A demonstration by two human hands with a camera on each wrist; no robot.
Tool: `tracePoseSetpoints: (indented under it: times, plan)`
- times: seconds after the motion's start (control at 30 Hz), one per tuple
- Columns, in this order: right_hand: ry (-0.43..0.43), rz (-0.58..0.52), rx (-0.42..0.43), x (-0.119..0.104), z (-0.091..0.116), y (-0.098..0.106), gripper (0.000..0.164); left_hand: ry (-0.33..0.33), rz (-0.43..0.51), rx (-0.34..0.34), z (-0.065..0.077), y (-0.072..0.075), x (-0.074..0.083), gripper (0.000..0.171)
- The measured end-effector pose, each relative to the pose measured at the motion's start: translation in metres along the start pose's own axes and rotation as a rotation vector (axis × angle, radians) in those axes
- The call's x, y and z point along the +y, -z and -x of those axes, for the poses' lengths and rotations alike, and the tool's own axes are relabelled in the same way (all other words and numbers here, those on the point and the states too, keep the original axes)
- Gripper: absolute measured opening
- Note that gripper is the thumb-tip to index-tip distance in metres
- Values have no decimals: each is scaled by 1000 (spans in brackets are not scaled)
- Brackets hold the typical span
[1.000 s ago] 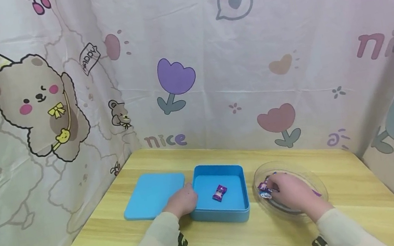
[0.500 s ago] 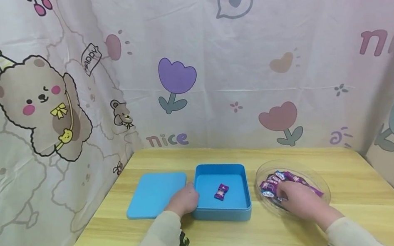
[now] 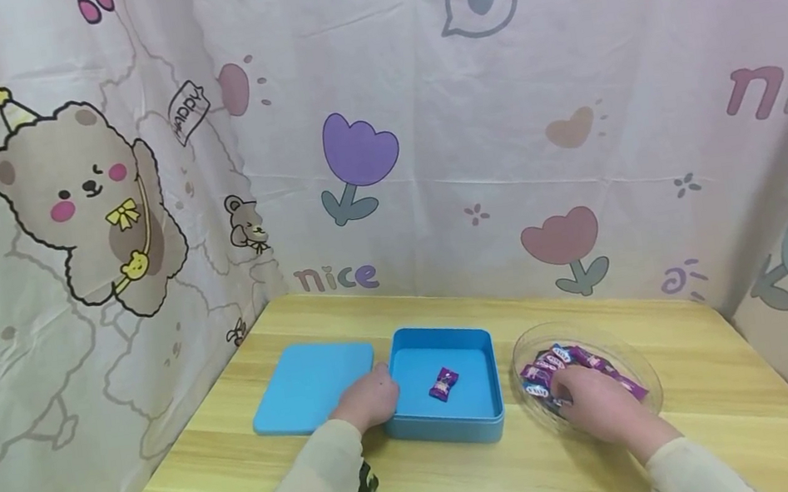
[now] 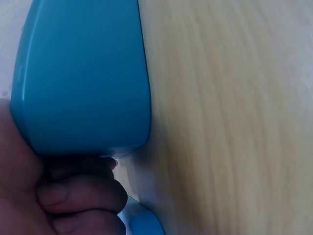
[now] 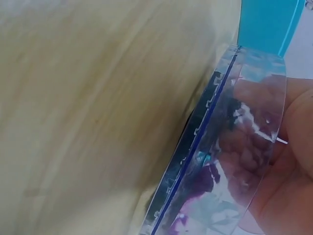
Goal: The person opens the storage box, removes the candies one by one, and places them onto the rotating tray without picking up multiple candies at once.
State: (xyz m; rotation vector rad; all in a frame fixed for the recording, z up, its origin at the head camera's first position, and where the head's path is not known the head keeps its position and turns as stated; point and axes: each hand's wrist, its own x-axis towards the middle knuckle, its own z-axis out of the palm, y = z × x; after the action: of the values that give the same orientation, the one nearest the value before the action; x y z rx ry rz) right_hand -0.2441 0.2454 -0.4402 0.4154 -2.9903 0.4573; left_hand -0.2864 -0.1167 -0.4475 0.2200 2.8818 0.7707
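Observation:
A blue box (image 3: 446, 430) without its lid stands on the wooden table, one purple wrapped candy (image 3: 444, 384) lying inside. My left hand (image 3: 371, 396) holds the box's left wall; in the left wrist view the fingers (image 4: 83, 193) curl against its side and the thumb reaches the rim. Right of the box, a clear plastic bowl (image 3: 641, 362) contains several purple and blue wrapped candies (image 3: 542, 372). My right hand (image 3: 601, 402) reaches into it with bent fingers among the candies. Through the bowl's wall (image 5: 264, 63) the fingertips look blurred, so a grip on a candy cannot be made out.
The flat blue lid (image 3: 308, 384) lies on the table left of the box, close to my left hand. Printed cloth (image 3: 452, 120) hangs behind and at both sides of the wooden table (image 3: 458, 489).
My right hand has shifted slightly right and nearer to me within the bowl, uncovering more candies. My left hand stays at the box. The head view has turned a little.

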Motion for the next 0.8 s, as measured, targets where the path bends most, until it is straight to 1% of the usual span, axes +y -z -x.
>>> tracePoseSetpoints:
  times: [0.13,0.23,0.4,0.57,0.67,0.8]
  plan:
    - [-3,-6,6,-3,0,1,21,-7,-10,1,1,0,1,53]
    - [14,-9,21,-11,-2,5,19,-5,-7,0,2,1,2,53]
    - [89,-38,42,-32,-11,13,13,0,4,-4,2,1,3,53]
    - [154,-78,30,-55,-20,17,15,-7,3,-6,2,2,4,52]
    - [217,-79,20,-66,-26,16,20,0,10,-7,2,2,4,53]
    - [354,-42,-20,-79,-37,11,26,2,11,2,1,0,3,53]
